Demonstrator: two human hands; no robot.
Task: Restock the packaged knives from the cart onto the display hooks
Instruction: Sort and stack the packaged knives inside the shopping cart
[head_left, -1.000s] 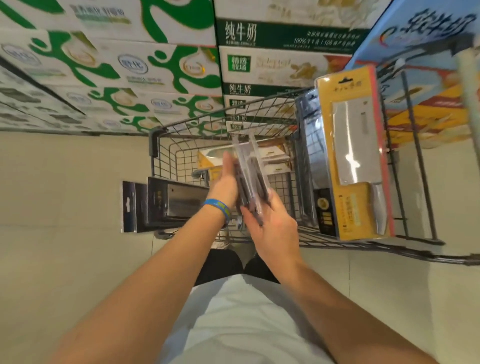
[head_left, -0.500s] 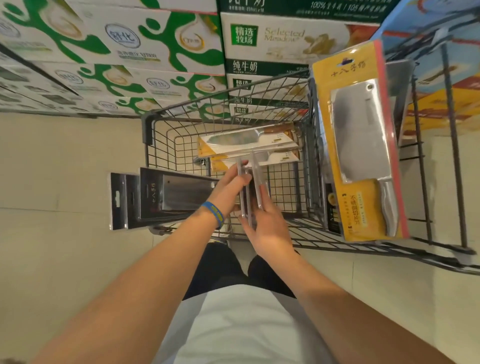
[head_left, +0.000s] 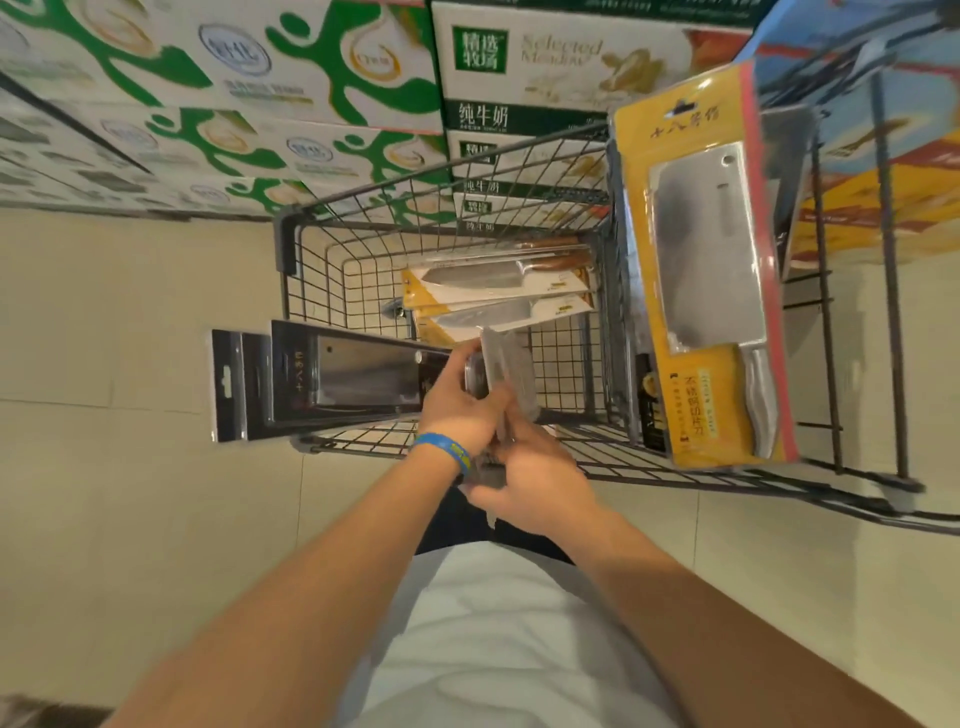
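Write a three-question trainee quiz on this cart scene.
1. True or false: the yellow cleaver pack lies flat on the floor.
2. Which wrist bears the blue wristband? A) left B) right C) neither
3. Fill in: the left hand and right hand both hold the clear knife packs above the wire ____.

Key
1. False: it stands upright at the right side of the cart.
2. A
3. cart
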